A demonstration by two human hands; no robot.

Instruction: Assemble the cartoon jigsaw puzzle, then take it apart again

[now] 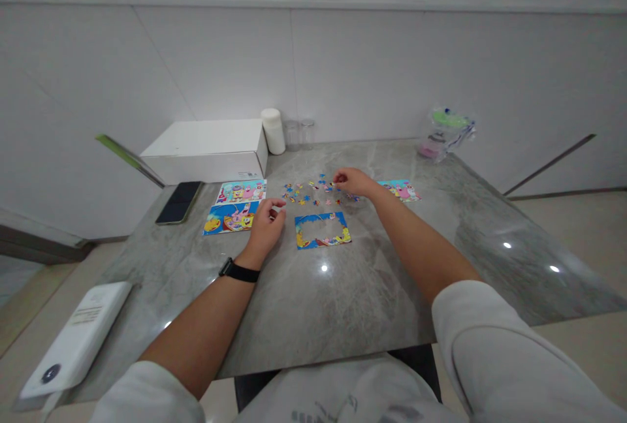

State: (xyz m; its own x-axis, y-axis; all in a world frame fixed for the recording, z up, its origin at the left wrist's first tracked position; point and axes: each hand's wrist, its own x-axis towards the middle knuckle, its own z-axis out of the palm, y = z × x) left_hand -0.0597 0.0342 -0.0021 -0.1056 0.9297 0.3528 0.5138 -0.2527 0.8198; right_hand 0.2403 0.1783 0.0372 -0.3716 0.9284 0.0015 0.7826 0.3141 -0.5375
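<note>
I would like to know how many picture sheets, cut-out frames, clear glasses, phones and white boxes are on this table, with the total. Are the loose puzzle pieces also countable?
Picture sheets: 3
Cut-out frame: 1
Clear glasses: 2
Phone: 1
White box: 1
Total: 8
The loose puzzle pieces are too small and crowded to count surely.

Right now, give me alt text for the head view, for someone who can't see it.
A person's right hand is at loose pieces on a grey table, beyond a colourful puzzle frame. The left hand is near two picture cards, with a phone to their left.
</note>
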